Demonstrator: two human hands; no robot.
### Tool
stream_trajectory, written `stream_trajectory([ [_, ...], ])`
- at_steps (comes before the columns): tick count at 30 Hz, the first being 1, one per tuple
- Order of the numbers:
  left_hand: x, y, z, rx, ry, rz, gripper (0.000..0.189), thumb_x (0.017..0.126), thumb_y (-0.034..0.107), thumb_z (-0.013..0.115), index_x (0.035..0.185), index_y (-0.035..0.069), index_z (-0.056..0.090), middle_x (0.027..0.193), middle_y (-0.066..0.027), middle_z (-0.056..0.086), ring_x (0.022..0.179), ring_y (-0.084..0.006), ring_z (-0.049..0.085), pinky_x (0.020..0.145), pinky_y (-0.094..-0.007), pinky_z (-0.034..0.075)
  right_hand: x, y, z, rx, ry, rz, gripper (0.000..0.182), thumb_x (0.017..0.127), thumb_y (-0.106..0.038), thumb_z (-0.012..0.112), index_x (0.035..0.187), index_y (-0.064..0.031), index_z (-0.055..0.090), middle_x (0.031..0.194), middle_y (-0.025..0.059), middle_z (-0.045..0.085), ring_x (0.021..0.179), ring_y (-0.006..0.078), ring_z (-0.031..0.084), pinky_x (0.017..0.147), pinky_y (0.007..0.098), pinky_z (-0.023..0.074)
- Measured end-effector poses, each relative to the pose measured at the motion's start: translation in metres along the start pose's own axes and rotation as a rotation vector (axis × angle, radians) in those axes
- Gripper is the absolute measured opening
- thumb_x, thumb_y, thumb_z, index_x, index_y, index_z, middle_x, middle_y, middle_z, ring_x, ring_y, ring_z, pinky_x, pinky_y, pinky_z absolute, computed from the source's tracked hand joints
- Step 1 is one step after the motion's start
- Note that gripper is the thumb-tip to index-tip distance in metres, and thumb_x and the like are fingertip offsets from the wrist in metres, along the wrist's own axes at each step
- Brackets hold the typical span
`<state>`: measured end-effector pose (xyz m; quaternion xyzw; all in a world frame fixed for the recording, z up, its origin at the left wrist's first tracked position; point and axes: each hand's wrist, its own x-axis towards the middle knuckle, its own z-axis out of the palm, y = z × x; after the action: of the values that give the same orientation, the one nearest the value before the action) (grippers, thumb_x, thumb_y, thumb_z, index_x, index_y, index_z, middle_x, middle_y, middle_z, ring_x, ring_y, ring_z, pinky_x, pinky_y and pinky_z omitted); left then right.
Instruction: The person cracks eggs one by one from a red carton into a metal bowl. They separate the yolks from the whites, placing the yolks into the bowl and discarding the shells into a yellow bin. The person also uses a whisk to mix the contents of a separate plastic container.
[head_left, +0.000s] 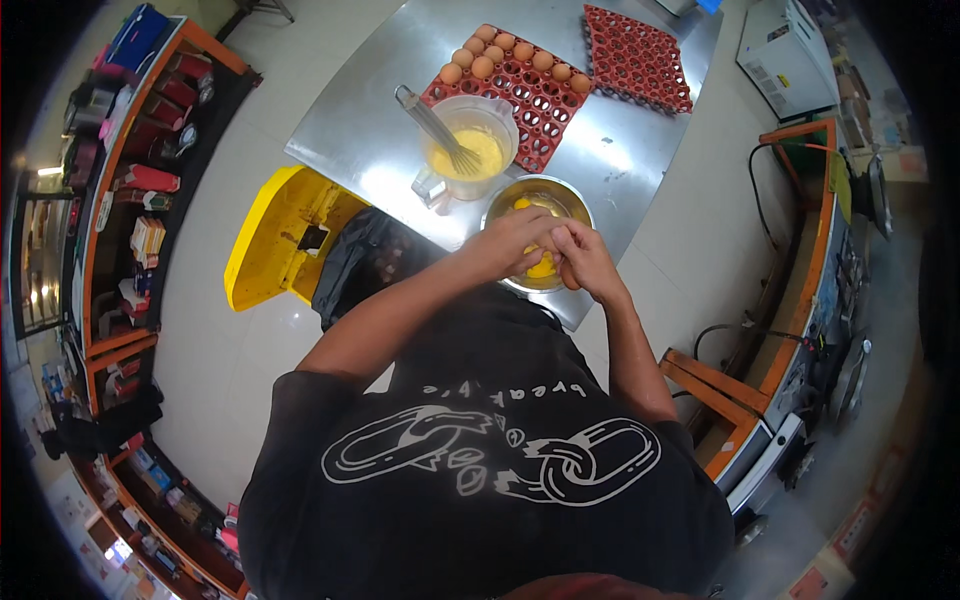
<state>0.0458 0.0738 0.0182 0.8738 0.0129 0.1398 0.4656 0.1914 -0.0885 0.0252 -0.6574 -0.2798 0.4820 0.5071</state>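
Note:
My left hand (504, 241) and my right hand (589, 259) meet over a round stainless steel bowl (583, 201). The fingertips of both are closed around a brown egg (549, 241), mostly covered by the fingers; whether its shell is cracked I cannot tell. Below the right fingers a second brown, rounded egg or shell (570, 280) shows in that palm. Raw yolks (540, 264) lie in the bowl with clear egg white. Beyond the bowl stands a translucent plastic jug (506, 112) of yellow beaten egg (484, 150), with a wire whisk (435, 124) leaning in it.
A red egg tray (551, 142) on the steel table (352, 112) holds several brown eggs (482, 67) along its far side. More red trays (637, 60) lie at the far right. Left of the table, a yellow bin lid (259, 240) stands raised beside a black bin liner (349, 262) containing shells.

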Motion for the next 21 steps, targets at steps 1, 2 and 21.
stream_trajectory([
  [1,0.0,0.0,0.004,-0.002,0.019,-0.002,0.061,0.086,0.007,0.074,0.144,0.012,0.056,0.133,-0.0158,0.059,0.124,-0.0368,0.059,0.104,-0.0429,0.051,0.0,0.002,-0.002,0.013,-0.01,0.025,0.041,0.108,-0.041,0.056,0.121,-0.0022,0.064,0.08,-0.0005,0.057,0.047,0.0045,0.045,0.042,0.0231,0.0332],
  [2,-0.001,0.0,0.007,-0.004,0.038,-0.004,0.061,0.085,0.006,0.073,0.144,0.012,0.056,0.132,-0.0156,0.059,0.123,-0.0368,0.059,0.103,-0.0431,0.051,0.0,0.003,-0.001,0.018,-0.007,0.03,0.041,0.108,-0.04,0.056,0.121,-0.0022,0.064,0.079,-0.0006,0.057,0.046,0.0045,0.044,0.041,0.0234,0.0323],
  [21,0.003,-0.012,0.008,-0.002,0.04,-0.003,0.054,0.087,0.003,0.067,0.14,0.009,0.058,0.134,-0.0156,0.059,0.121,-0.0362,0.061,0.102,-0.0419,0.052,0.014,-0.033,-0.021,-0.345,-0.076,0.143,0.04,0.102,-0.031,0.065,0.129,-0.0015,0.064,0.097,0.008,0.069,0.08,0.0127,0.064,0.072,0.0294,0.0524],
])
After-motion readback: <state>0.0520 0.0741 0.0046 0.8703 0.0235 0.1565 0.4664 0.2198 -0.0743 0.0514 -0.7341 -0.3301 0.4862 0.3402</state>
